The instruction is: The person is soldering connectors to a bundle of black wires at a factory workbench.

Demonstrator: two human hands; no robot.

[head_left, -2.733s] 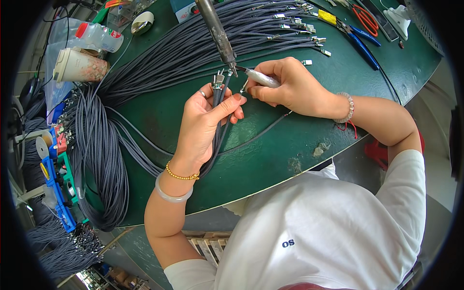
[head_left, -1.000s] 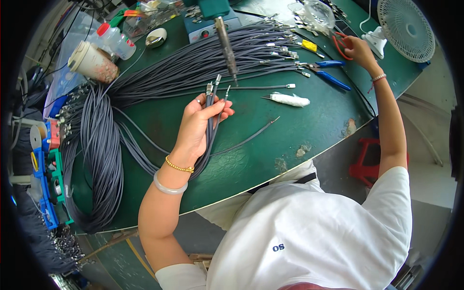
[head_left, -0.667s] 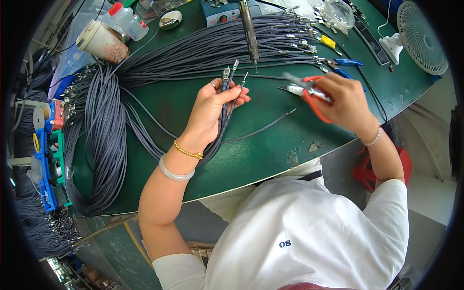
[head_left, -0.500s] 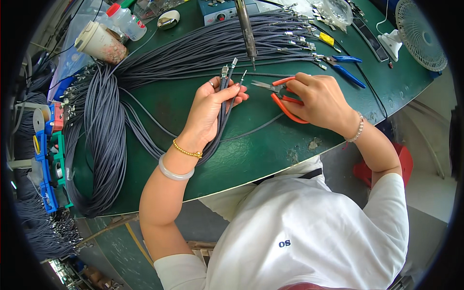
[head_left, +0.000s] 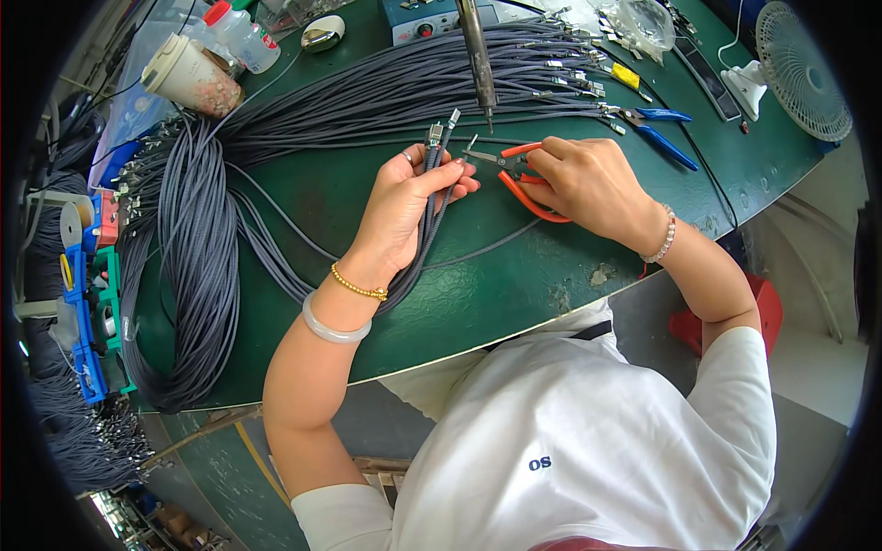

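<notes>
My left hand (head_left: 404, 197) is closed round several dark grey braided cables (head_left: 428, 220), their metal connectors (head_left: 435, 135) sticking up past the fingers. Between its thumb and fingertips, one thin cable end with a pale tip (head_left: 471, 143) points upward. My right hand (head_left: 597, 184) grips orange-handled cutters (head_left: 533, 204). Their slim metal jaws lie right beside that cable end, close to the left fingertips; whether they touch it I cannot tell. Just above hangs a soldering iron (head_left: 478, 69), tip downward.
A thick bundle of cables (head_left: 367, 87) spans the green table (head_left: 514, 285) and droops at the left. Blue-handled pliers (head_left: 663, 147) lie at the right, near a phone (head_left: 707, 78) and a small fan (head_left: 801, 69). A lidded cup (head_left: 188, 78) and a bottle (head_left: 243, 41) stand at the back left.
My right hand has moved left with the cutters, bringing their jaws up to the cable end. The left hand stays nearly in place, still holding the cables.
</notes>
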